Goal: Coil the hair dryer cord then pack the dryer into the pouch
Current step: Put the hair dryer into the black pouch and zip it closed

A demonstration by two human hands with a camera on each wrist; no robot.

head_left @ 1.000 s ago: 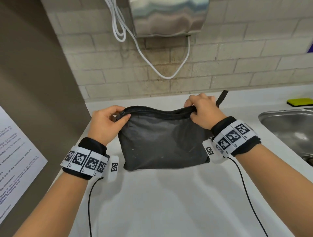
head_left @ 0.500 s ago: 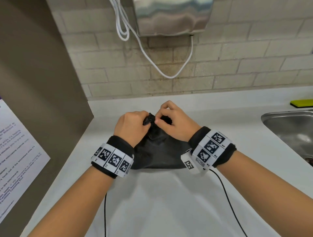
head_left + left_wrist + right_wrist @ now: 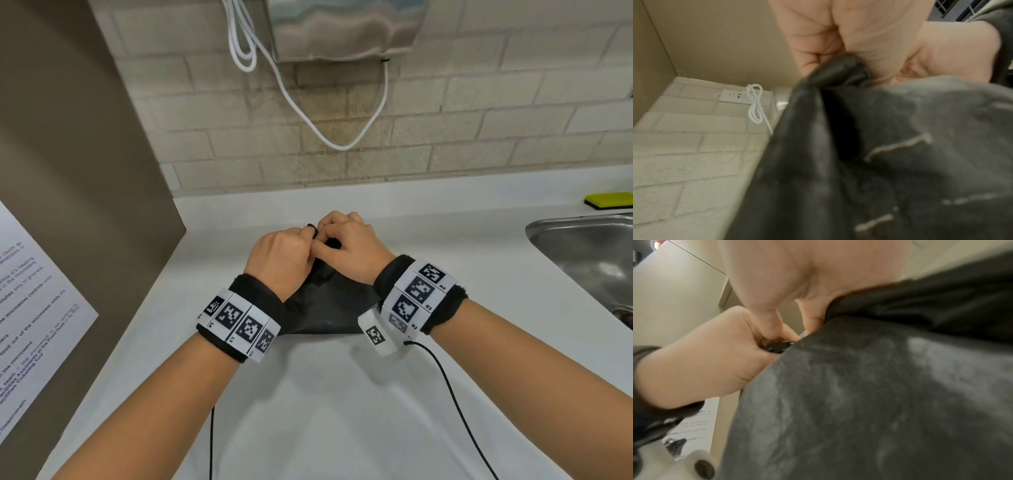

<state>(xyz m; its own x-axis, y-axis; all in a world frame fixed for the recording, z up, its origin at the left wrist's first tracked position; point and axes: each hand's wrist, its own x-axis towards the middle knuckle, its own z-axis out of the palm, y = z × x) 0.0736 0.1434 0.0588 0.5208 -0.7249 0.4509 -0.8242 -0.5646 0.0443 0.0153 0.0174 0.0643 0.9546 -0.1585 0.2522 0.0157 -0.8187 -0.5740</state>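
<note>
The black fabric pouch (image 3: 325, 308) hangs bunched between my two hands above the white counter (image 3: 342, 394). My left hand (image 3: 284, 260) grips the gathered top edge of the pouch (image 3: 838, 68) in a curled fist. My right hand (image 3: 346, 246) sits right against it, thumb and fingers pinching the pouch's top edge by a small black zipper pull (image 3: 777, 347). The pouch (image 3: 859, 402) fills most of both wrist views. The hair dryer and its cord are not in view; whether they are inside the pouch cannot be told.
A steel sink (image 3: 589, 253) lies at the right, with a yellow sponge (image 3: 606, 200) behind it. A metal wall unit (image 3: 342, 27) with a white cable (image 3: 308, 116) hangs on the brick wall. A brown panel (image 3: 78, 171) with a paper notice (image 3: 30, 308) stands at the left.
One second ago my hands held the pouch's top edge wide apart. They have come together at the middle, bunching the pouch, and now pinch the top side by side.
</note>
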